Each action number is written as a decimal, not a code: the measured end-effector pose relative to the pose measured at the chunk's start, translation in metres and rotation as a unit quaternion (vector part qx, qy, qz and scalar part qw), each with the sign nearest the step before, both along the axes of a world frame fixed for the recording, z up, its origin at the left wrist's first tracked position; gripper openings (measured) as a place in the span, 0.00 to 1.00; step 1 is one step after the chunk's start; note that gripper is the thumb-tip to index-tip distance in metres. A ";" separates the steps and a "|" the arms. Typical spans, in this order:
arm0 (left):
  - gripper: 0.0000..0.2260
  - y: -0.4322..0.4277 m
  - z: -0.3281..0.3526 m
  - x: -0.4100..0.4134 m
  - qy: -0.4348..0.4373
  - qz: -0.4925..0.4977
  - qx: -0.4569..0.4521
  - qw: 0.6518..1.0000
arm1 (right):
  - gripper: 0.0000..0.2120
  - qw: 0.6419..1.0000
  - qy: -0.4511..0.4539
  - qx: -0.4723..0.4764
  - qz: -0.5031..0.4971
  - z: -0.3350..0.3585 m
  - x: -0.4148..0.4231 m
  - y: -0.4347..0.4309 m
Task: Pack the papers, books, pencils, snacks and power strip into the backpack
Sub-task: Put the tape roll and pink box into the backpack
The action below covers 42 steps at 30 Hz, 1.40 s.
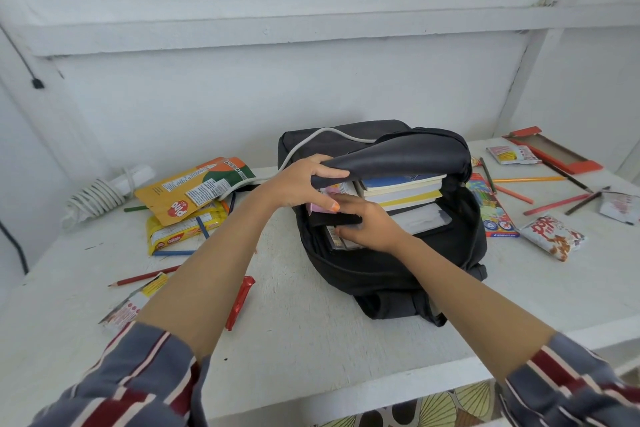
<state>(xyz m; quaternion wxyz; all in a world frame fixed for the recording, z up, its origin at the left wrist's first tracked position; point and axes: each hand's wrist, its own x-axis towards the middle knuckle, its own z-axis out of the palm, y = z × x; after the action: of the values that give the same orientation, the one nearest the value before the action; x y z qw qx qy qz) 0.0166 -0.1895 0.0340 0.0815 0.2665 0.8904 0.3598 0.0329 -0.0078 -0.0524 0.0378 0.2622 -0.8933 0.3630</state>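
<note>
A black backpack (391, 270) lies open on the white table (311, 322). My left hand (298, 184) grips the lifted flap (408, 152) by its edge. Inside sits a stack of books (403, 191). My right hand (367, 222) reaches into the opening, fingers curled on a black flat item (334, 218) beside a pink packet (329, 196). The white power strip (100, 194) lies coiled at the far left, its cord (301, 146) running over the bag. Pencils (550, 204) are scattered to the right.
Yellow snack bags (194, 194) and a red snack stick (239, 302) lie left of the bag. A pencil box (491, 208), small snack packs (554, 236) and a red tray (554, 149) lie to the right. The wall stands close behind the table.
</note>
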 end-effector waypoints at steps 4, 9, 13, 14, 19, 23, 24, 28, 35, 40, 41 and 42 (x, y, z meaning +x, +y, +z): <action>0.27 0.000 0.000 -0.001 -0.001 0.000 -0.001 1.000 | 0.22 1.000 -0.002 -0.001 -0.004 0.003 -0.002 -0.001; 0.27 0.000 0.000 0.000 -0.009 0.004 0.004 1.000 | 0.20 1.000 -0.001 0.019 -0.006 0.007 -0.007 -0.004; 0.27 0.000 0.002 0.001 -0.006 0.007 -0.005 1.000 | 0.20 1.000 -0.004 0.025 -0.005 0.009 -0.012 -0.004; 0.27 0.001 0.002 0.002 -0.005 0.007 -0.007 1.000 | 0.20 1.000 -0.004 0.028 -0.003 0.010 -0.012 -0.004; 0.27 0.000 0.003 0.002 -0.004 0.008 -0.006 1.000 | 0.20 0.999 -0.011 0.042 -0.006 0.011 -0.014 -0.004; 0.26 0.001 0.003 0.003 -0.008 0.013 -0.009 1.000 | 0.20 0.999 -0.021 0.050 -0.005 0.013 -0.013 -0.005; 0.26 0.001 0.003 0.003 -0.009 0.013 -0.010 1.000 | 0.21 0.998 -0.025 0.054 -0.004 0.013 -0.013 -0.004; 0.23 0.001 0.004 0.006 -0.021 0.005 -0.010 1.000 | 0.22 0.998 -0.026 0.062 0.007 0.013 -0.007 -0.001; 0.14 0.004 0.001 0.014 -0.033 0.007 -0.011 0.999 | 0.18 0.998 -0.057 0.022 -0.001 0.024 0.008 0.012; 0.11 0.010 -0.003 0.026 -0.010 0.024 -0.019 0.999 | 0.19 0.994 -0.104 0.043 -0.017 0.022 0.018 0.029; 0.10 0.012 -0.004 0.028 -0.006 0.027 -0.026 0.999 | 0.19 0.993 -0.105 0.044 -0.020 0.023 0.021 0.032; 0.10 0.014 -0.004 0.030 -0.002 0.030 -0.032 0.999 | 0.18 0.993 -0.104 0.046 -0.021 0.024 0.023 0.035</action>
<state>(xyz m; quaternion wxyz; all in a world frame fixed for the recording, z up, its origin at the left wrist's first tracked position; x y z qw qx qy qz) 0.0464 -0.1757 0.0298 0.0806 0.2358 0.9091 0.3339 0.0562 0.0267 -0.0288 -0.0597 0.2060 -0.9135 0.3456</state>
